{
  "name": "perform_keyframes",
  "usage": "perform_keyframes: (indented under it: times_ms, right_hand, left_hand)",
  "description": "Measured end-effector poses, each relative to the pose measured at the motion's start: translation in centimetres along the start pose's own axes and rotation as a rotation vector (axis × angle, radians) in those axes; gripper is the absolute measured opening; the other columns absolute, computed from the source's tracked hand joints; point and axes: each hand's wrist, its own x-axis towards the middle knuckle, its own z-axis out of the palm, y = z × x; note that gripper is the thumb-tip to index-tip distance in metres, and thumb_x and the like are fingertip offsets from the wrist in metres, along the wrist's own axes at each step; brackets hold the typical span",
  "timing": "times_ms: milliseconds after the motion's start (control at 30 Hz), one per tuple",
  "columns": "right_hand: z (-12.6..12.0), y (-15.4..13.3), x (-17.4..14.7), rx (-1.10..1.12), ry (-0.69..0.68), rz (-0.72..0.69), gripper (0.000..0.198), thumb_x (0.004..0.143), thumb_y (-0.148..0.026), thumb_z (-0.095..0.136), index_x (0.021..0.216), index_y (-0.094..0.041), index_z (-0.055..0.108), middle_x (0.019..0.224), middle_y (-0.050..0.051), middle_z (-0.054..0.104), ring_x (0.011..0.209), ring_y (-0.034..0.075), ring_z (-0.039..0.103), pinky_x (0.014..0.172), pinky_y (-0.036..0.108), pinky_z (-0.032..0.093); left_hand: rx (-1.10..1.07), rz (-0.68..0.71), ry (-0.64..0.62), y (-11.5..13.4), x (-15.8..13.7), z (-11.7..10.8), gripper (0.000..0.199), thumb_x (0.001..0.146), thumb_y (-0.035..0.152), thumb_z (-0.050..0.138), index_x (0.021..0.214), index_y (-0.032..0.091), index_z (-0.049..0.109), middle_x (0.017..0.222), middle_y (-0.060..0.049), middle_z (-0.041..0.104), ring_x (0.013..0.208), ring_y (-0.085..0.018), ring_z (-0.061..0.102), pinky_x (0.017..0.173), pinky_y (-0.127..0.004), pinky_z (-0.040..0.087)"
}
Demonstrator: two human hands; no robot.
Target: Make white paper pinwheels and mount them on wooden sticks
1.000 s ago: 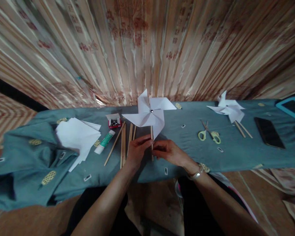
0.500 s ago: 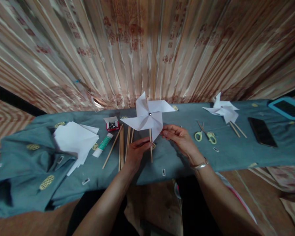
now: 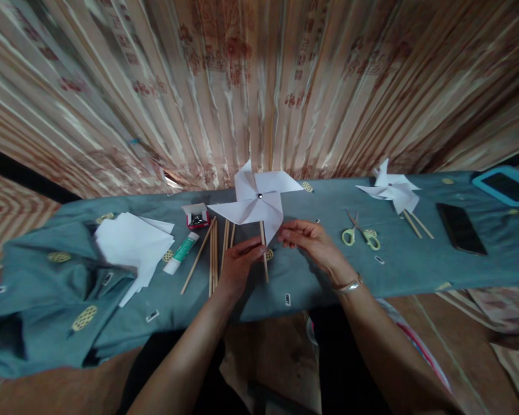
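Observation:
A white paper pinwheel (image 3: 247,208) with a round silver pin head at its centre stands in front of me on a wooden stick (image 3: 266,268). My left hand (image 3: 241,260) is closed round that stick just below the blades, with thumb and fingers pinching it. At the lower right blade, my right hand (image 3: 305,239) has its fingers drawn together, the fingertips meeting the paper's edge. Left of the pinwheel, several loose wooden sticks (image 3: 213,253) lie on the cloth, partly behind my left hand and forearm.
Left are a paper stack (image 3: 127,239), a glue stick (image 3: 181,253) and an open small box (image 3: 198,219) of dark pins. Right lie scissors (image 3: 360,230), finished pinwheels (image 3: 393,189), a phone (image 3: 461,229) and a blue-framed tablet (image 3: 506,187). A curtain (image 3: 259,86) hangs behind the cloth-covered table (image 3: 328,300).
The pinwheel and both hands have shifted slightly left, with the pinwheel a little higher. Its blades look tilted a bit differently. Both hands stay at the same parts of it.

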Motion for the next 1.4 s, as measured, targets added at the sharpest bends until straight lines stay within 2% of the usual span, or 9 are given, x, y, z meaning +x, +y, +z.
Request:
perform_keyframes:
  times_ms: [167, 300, 367, 467, 633, 867, 1000, 1200, 1400]
  right_hand:
    - [0.8, 1.1, -0.5, -0.258, -0.334, 0.164, 0.039, 0.059, -0.049, 0.087, 0.075, -0.016, 0.073, 0.068, -0.001, 0.069, 0.062, 0.011, 0.055, 0.060, 0.025, 0.043]
    - [1.6, 2.1, -0.6, -0.366, -0.442, 0.193, 0.036, 0.066, -0.049, 0.082, 0.069, -0.015, 0.070, 0.060, -0.003, 0.064, 0.056, 0.010, 0.050, 0.055, 0.023, 0.038]
    - [1.9, 2.5, -0.6, -0.375, -0.466, 0.172, 0.036, 0.067, -0.049, 0.080, 0.065, -0.016, 0.068, 0.056, -0.004, 0.061, 0.053, 0.009, 0.049, 0.052, 0.022, 0.036]
    - [2.1, 2.7, -0.5, -0.338, -0.482, 0.141, 0.036, 0.068, -0.052, 0.079, 0.066, -0.017, 0.070, 0.058, -0.003, 0.063, 0.052, 0.009, 0.051, 0.052, 0.022, 0.039]
    - [2.1, 2.7, -0.5, -0.282, -0.465, 0.108, 0.034, 0.068, -0.052, 0.079, 0.066, -0.019, 0.072, 0.061, -0.002, 0.067, 0.053, 0.010, 0.054, 0.054, 0.023, 0.044]
    - [1.7, 2.6, -0.5, -0.296, -0.434, 0.078, 0.036, 0.068, -0.053, 0.080, 0.068, -0.018, 0.073, 0.060, -0.002, 0.067, 0.052, 0.010, 0.053, 0.052, 0.023, 0.043]
    - [0.4, 1.2, -0.4, -0.285, -0.319, 0.033, 0.033, 0.067, -0.049, 0.082, 0.075, -0.018, 0.075, 0.070, 0.000, 0.072, 0.062, 0.012, 0.058, 0.059, 0.024, 0.045]
    - [-1.1, -0.6, 0.0, 0.025, 0.112, -0.059, 0.038, 0.058, -0.045, 0.089, 0.084, -0.021, 0.076, 0.080, 0.001, 0.076, 0.067, 0.012, 0.063, 0.064, 0.025, 0.048]
    - [-0.7, -0.7, 0.3, 0.122, 0.197, -0.080, 0.042, 0.050, -0.045, 0.093, 0.079, -0.022, 0.075, 0.069, -0.002, 0.071, 0.064, 0.012, 0.061, 0.060, 0.025, 0.044]
  left_hand:
    - [-0.056, 0.024, 0.012, 0.3, 0.3, -0.2, 0.032, 0.045, 0.021, 0.092, 0.074, 0.017, 0.080, 0.071, -0.004, 0.076, 0.063, -0.012, 0.065, 0.064, -0.024, 0.051]
    - [-0.054, 0.036, 0.018, 0.2, 0.4, -0.4, 0.032, 0.047, 0.020, 0.091, 0.077, 0.017, 0.080, 0.075, -0.004, 0.077, 0.067, -0.013, 0.067, 0.068, -0.025, 0.052]
    - [-0.045, 0.038, 0.014, 0.2, 0.3, -0.3, 0.031, 0.048, 0.020, 0.091, 0.077, 0.017, 0.080, 0.074, -0.004, 0.077, 0.065, -0.013, 0.066, 0.066, -0.025, 0.052]
    - [-0.036, 0.020, 0.022, 0.3, 0.2, -0.2, 0.032, 0.048, 0.021, 0.091, 0.078, 0.017, 0.080, 0.073, -0.003, 0.076, 0.064, -0.013, 0.065, 0.064, -0.025, 0.051]
    - [-0.014, 0.015, 0.030, 0.3, 0.0, -0.1, 0.032, 0.047, 0.023, 0.091, 0.077, 0.017, 0.080, 0.075, -0.005, 0.076, 0.067, -0.014, 0.065, 0.067, -0.027, 0.051]
    - [0.029, 0.015, 0.009, -0.3, 0.0, -0.3, 0.033, 0.048, 0.024, 0.091, 0.078, 0.015, 0.081, 0.075, -0.006, 0.077, 0.068, -0.013, 0.065, 0.069, -0.027, 0.051]
    - [0.016, 0.003, 0.024, -0.3, 0.0, -0.2, 0.033, 0.046, 0.024, 0.092, 0.076, 0.017, 0.081, 0.072, -0.004, 0.076, 0.068, -0.013, 0.066, 0.072, -0.026, 0.052]
    - [0.065, 0.011, -0.001, -0.6, -0.3, 0.1, 0.030, 0.051, 0.024, 0.090, 0.078, 0.017, 0.081, 0.077, -0.006, 0.078, 0.071, -0.016, 0.067, 0.075, -0.029, 0.053]
    - [0.110, 0.019, 0.004, -1.3, -0.3, 0.3, 0.028, 0.051, 0.025, 0.090, 0.077, 0.019, 0.081, 0.077, -0.005, 0.078, 0.073, -0.017, 0.068, 0.081, -0.034, 0.053]
